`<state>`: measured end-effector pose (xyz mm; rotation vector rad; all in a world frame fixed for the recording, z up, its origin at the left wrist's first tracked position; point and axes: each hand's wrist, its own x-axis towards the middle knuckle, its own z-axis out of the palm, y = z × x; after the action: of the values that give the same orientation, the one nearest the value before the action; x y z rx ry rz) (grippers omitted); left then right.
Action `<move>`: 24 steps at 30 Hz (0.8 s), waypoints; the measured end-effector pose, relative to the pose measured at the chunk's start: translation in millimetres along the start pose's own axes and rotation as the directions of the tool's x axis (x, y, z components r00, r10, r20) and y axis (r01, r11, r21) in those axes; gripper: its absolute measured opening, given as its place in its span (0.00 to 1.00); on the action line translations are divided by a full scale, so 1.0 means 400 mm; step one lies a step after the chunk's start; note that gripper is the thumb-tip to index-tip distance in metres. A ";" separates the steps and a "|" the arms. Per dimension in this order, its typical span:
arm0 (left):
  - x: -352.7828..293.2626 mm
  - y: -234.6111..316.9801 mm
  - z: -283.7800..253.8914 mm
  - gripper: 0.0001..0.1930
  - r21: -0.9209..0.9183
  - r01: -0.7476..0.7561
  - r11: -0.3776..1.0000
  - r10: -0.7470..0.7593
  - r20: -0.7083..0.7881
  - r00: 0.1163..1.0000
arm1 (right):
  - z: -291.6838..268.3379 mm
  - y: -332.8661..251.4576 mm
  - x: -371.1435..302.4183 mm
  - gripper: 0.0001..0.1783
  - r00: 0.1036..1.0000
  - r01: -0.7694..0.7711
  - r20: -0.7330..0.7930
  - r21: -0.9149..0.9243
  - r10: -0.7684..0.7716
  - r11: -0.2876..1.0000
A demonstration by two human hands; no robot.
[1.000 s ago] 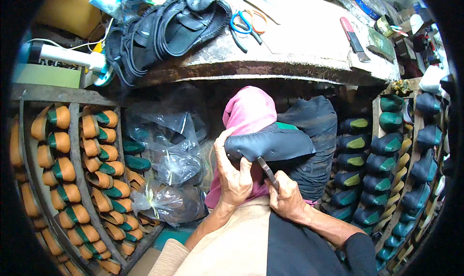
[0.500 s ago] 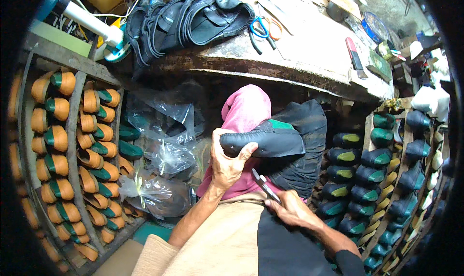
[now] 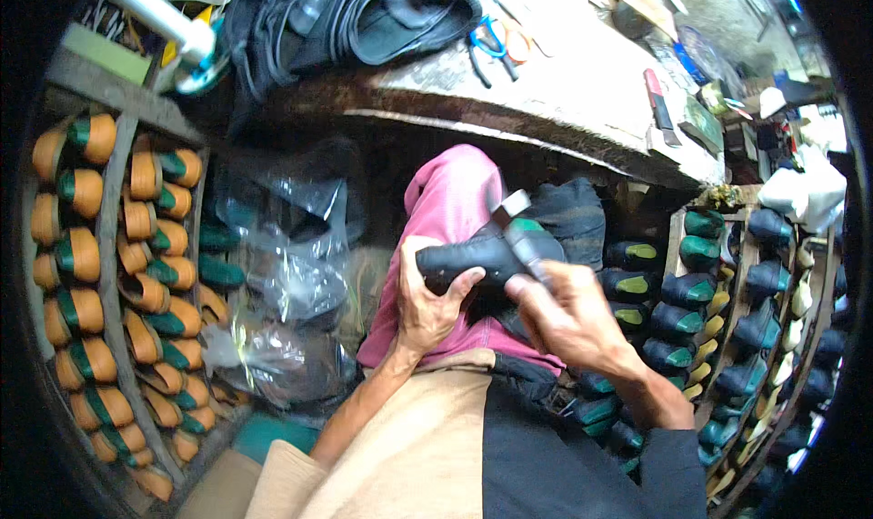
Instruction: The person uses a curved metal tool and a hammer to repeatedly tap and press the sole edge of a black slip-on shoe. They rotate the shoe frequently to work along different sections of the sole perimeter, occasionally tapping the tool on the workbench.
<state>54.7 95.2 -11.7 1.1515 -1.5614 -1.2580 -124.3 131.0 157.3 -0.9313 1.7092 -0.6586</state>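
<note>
My left hand (image 3: 426,305) grips one end of a black leather shoe upper (image 3: 466,261), its thumb pressed against the near side. A bit of green (image 3: 526,225) shows at the shoe's far edge. The shoe lies across my lap, over the pink-covered knee (image 3: 455,178) and dark cloth. My right hand (image 3: 575,317) is closed around the handle of a metal hammer (image 3: 522,237), its bright head raised over the shoe's right part. Motion blurs the hammer and right hand, and I cannot tell whether the head touches the leather.
A workbench (image 3: 546,91) ahead carries black sandals (image 3: 400,19), blue-handled pliers (image 3: 491,50) and a red-handled knife (image 3: 661,108). Racks of orange shoes (image 3: 84,251) stand at left, racks of dark shoes (image 3: 688,290) at right. Clear plastic bags (image 3: 300,282) lie left of my legs.
My right hand has lifted the hammer from beside my lap, up and over the shoe. My left hand keeps its hold. The whole view has shifted slightly.
</note>
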 end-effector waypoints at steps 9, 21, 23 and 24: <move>0.003 -0.009 0.001 0.33 0.033 -0.060 0.998 0.060 -0.021 0.998 | 0.027 0.017 -0.004 0.22 0.991 -0.137 -0.002 0.003 0.137 0.991; 0.006 0.017 0.014 0.28 0.000 -0.021 1.000 0.021 0.012 1.000 | 0.016 0.064 -0.019 0.14 0.979 0.173 -0.103 -0.035 -0.175 0.984; 0.019 0.023 0.022 0.27 -0.099 0.072 0.992 -0.069 0.036 0.997 | -0.007 0.101 0.021 0.13 0.976 0.006 0.212 -0.222 0.043 0.975; 0.027 0.027 0.026 0.26 -0.028 0.004 1.000 -0.003 0.008 1.000 | -0.018 0.120 0.035 0.13 0.995 0.020 0.097 -0.267 0.006 0.963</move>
<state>40.0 88.3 -2.4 1.1334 -1.5438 -1.2843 -146.5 145.4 114.1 -1.1390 1.7355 -0.3838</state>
